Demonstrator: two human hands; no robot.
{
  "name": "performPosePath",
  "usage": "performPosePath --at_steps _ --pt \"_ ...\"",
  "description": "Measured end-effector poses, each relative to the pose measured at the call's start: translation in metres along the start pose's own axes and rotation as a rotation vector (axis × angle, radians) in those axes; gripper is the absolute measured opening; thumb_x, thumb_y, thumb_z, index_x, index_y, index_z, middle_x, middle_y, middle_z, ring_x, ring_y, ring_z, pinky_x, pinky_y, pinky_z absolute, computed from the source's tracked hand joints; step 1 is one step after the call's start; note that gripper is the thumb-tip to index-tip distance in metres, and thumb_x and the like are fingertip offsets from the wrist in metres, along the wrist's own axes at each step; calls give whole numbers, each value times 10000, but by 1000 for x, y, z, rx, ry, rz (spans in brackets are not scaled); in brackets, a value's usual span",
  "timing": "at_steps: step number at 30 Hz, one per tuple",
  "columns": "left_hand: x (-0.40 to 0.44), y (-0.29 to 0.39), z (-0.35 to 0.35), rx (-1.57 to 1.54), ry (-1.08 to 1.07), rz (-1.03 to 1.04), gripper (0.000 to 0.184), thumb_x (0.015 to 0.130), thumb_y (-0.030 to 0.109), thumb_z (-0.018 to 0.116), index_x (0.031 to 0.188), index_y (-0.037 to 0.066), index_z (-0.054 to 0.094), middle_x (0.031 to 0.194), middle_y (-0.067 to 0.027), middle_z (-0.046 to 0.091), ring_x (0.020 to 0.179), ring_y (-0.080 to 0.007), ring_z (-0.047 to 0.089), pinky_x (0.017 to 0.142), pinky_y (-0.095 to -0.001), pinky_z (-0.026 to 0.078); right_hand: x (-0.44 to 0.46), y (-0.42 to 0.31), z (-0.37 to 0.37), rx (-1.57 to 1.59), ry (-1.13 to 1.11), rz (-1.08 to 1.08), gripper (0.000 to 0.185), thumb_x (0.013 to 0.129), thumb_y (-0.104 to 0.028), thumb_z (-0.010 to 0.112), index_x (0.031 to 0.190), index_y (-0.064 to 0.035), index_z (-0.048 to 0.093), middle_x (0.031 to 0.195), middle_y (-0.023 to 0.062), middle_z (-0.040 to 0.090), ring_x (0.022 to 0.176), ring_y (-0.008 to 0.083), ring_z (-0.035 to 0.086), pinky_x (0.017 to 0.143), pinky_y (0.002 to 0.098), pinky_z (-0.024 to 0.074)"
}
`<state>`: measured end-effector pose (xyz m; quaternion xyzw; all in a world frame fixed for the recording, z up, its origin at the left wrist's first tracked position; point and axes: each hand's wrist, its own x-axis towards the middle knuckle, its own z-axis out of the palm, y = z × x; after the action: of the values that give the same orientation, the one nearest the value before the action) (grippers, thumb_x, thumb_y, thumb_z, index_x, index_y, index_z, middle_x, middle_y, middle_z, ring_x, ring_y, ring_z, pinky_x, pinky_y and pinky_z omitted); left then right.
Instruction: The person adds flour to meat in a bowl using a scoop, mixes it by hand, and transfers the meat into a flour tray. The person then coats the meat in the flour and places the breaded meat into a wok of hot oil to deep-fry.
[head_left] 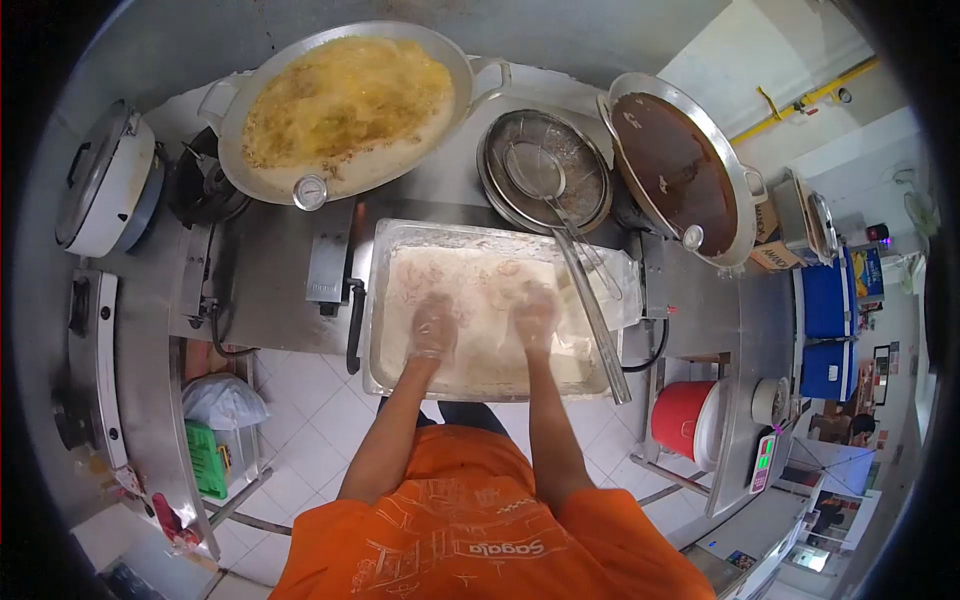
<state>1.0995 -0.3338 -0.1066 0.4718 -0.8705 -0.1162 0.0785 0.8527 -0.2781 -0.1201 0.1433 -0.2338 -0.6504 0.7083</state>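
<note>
A large clear rectangular tub (pixel 376 330) of pale flour stands before me on the counter. My left hand (pixel 433 328) is down in the flour (pixel 480 345), left of the middle. To its right, my right hand (pixel 534 315) also reaches into the flour. Both seem to wear thin clear plastic gloves, dusted white. Blur and flour hide the fingers, so I cannot tell whether they grip anything. Several pinkish flour-coated pieces (pixel 500 268) show near the far side of the tub, beyond my hands; their kind is unclear.
Bubbling yellow oil fills a wide wok (pixel 232 150) at the back left, with a dial thermometer (pixel 310 192) on its rim. A second wok (pixel 745 205) holds dark oil. Round strainers (pixel 545 165) sit between them; a long metal handle (pixel 590 310) crosses the tub's right side.
</note>
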Motion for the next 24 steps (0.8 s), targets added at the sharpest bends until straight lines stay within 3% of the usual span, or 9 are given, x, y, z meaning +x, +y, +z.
performPosePath --at_steps 2,4,9,12,15,18,19,22,24 --pt "4 -4 -13 -39 14 -97 306 804 144 592 1091 49 644 1047 -216 641 945 -354 637 799 -384 521 19 -23 -6 1720 -480 88 288 825 -267 602 1022 -63 651 841 86 683 785 307 650 753 375 530" --pt "-7 -5 -37 -140 29 -293 327 807 149 592 1116 53 636 1107 -214 622 997 -357 622 828 -393 518 28 -39 -22 2648 -600 -15 333 847 -289 593 1088 -61 622 873 71 675 782 288 642 747 364 529" --pt "-15 16 -78 -19 58 -179 424 809 146 595 1226 66 591 1162 -223 593 1064 -375 596 912 -395 496 44 17 -9 2699 -401 227 339 887 -251 573 1152 -39 562 941 74 642 842 256 601 774 334 504" --pt "-14 2 -11 -134 71 -128 534 801 173 616 1319 74 532 1191 -224 586 1085 -381 591 944 -413 482 58 -16 -62 2990 85 465 336 862 -292 614 1083 -41 642 1063 140 669 964 303 632 843 429 495" --pt "-10 -18 8 -313 195 -152 565 817 203 606 1355 68 499 1215 -218 588 1106 -379 585 952 -428 478 93 52 -20 3084 -147 -176 332 866 -288 608 1090 -47 654 1062 128 672 955 303 634 856 418 499" --pt "-4 -3 -62 -295 71 -462 498 849 203 569 1319 49 519 1207 -214 602 1100 -372 593 938 -421 488 96 54 8 3050 -266 -301 349 910 -164 516 1224 -18 568 1143 159 639 1105 296 573 982 347 436" --pt "-6 2 -74 -214 8 -496 475 856 198 559 1303 42 529 1204 -214 605 1094 -369 598 932 -417 492 71 -10 -45 3214 -23 370 280 880 -171 533 1097 -15 616 1058 149 659 1039 310 589 923 375 459" --pt "-17 -8 -46 30 -96 -395 432 866 182 540 1269 26 550 1197 -214 609 1072 -358 610 915 -410 500 82 30 -14 2685 -503 44 306 891 -287 575 1043 -35 659 1050 134 676 962 312 635 833 395 503" --pt "-20 -33 14 2 -54 -340 427 862 172 540 1261 19 556 1183 -217 615 1051 -344 619 911 -409 500 81 30 -35 2842 -303 -220 329 847 -247 582 1068 -8 634 1066 161 659 1004 332 609 887 426 473"
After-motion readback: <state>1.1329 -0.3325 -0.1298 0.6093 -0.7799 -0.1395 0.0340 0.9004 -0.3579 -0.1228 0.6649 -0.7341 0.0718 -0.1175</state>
